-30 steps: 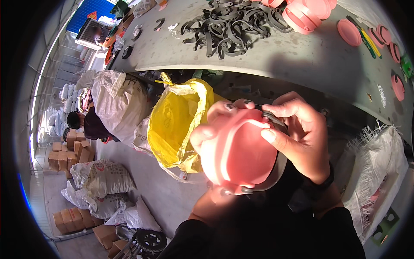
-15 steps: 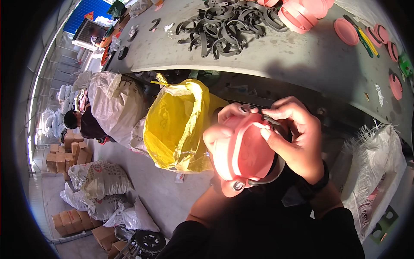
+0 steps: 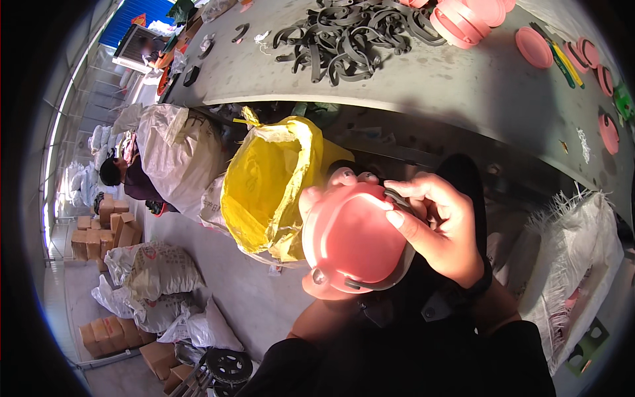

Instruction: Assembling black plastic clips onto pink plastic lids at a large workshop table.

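Note:
A round pink plastic container (image 3: 357,238) is held in front of my body, its broad face tilted up toward me. My left hand (image 3: 327,290) grips it from below and the left, fingertips curling over the far edge and the near side. My right hand (image 3: 443,228) is closed at the right rim, thumb and forefinger pinching one end of a dark grey strap handle (image 3: 397,196). The strap runs round the container's near right side. My right palm hides part of it.
On the grey table (image 3: 463,86) lie a heap of dark grey strap handles (image 3: 350,43), stacked pink containers (image 3: 460,26), pink lids (image 3: 533,47) and yellow-green pliers (image 3: 565,63). A yellow sack (image 3: 261,188) stands open at my left; a white woven sack (image 3: 562,278) is at my right. A person (image 3: 135,175) bends beyond large sacks.
The container has turned in my left hand so its face shows more fully, and has moved slightly left. My right hand has shifted a little left, still pinching the strap at the rim.

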`<state>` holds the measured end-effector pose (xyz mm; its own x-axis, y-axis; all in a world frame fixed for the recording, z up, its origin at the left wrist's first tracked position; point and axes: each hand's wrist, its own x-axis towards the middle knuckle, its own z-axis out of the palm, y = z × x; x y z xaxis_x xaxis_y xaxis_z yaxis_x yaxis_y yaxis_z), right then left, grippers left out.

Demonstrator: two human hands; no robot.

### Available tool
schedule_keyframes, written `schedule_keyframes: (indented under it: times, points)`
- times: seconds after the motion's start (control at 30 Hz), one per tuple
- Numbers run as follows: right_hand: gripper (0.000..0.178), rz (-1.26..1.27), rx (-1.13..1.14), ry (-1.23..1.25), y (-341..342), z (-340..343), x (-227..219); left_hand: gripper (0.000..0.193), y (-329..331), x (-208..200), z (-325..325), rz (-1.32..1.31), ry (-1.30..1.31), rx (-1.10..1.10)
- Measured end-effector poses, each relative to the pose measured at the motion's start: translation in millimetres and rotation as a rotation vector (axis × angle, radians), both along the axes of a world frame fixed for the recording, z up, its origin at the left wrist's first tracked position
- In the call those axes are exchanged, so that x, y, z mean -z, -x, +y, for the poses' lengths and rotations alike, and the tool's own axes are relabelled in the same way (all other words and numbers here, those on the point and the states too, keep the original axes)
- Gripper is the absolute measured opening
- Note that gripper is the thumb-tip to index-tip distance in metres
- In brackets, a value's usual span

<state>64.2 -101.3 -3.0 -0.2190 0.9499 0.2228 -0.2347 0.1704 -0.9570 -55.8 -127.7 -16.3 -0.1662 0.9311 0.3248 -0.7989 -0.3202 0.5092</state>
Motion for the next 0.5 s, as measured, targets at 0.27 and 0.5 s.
schedule_keyframes:
  times: [0.27,0.5]
  points:
    - [0.02,-0.035,0.062,-0.026,0,1,-6,0.077,-1,15,14,0.039,-0.14,0.029]
    - [0.023,-0.12,-0.018,0.035,-6,7,-6,0.073,11,-3,17,-0.069,0.141,0.177]
